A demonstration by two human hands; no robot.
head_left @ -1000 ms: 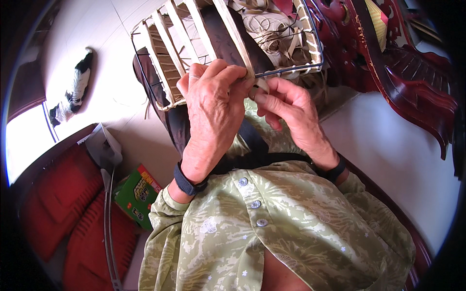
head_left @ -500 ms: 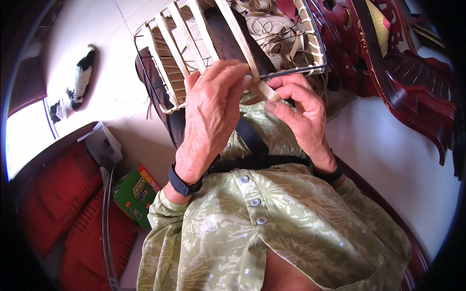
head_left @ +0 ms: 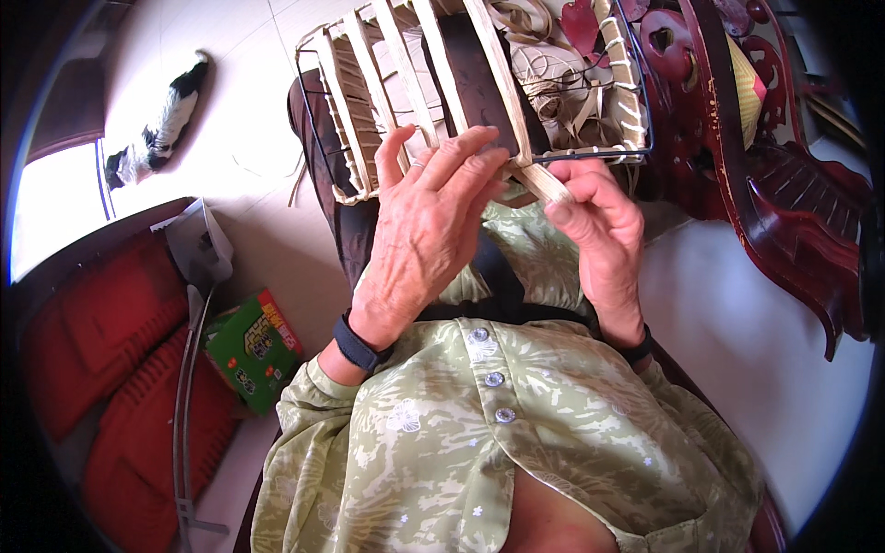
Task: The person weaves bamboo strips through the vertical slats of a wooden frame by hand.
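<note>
A rectangular basket frame (head_left: 619,69) of dark wire, with pale wrapping and flat strips across it, is at the top centre. My left hand (head_left: 428,217) is closed at its near rail, index fingertip by the point where a strip wraps over, thumb hidden, leftmost finger raised. Just right of it my right hand (head_left: 604,235) pinches the short free length of a flat pale strip (head_left: 539,181), angled down from the rail. Tangled cord and loose strips (head_left: 544,92) show through the frame, beside dark cloth (head_left: 456,83).
Carved red-wood furniture (head_left: 765,221) stands at right. A black-and-white animal (head_left: 161,120) lies on the tiled floor (head_left: 249,111) at upper left. At lower left are red padded pieces (head_left: 97,323), a green box (head_left: 240,355) and a thin metal bar (head_left: 184,405).
My right hand has drawn the strip down to the right, showing more of it. My left hand's leftmost finger has risen. The view has shifted, with basket and furniture now farther right.
</note>
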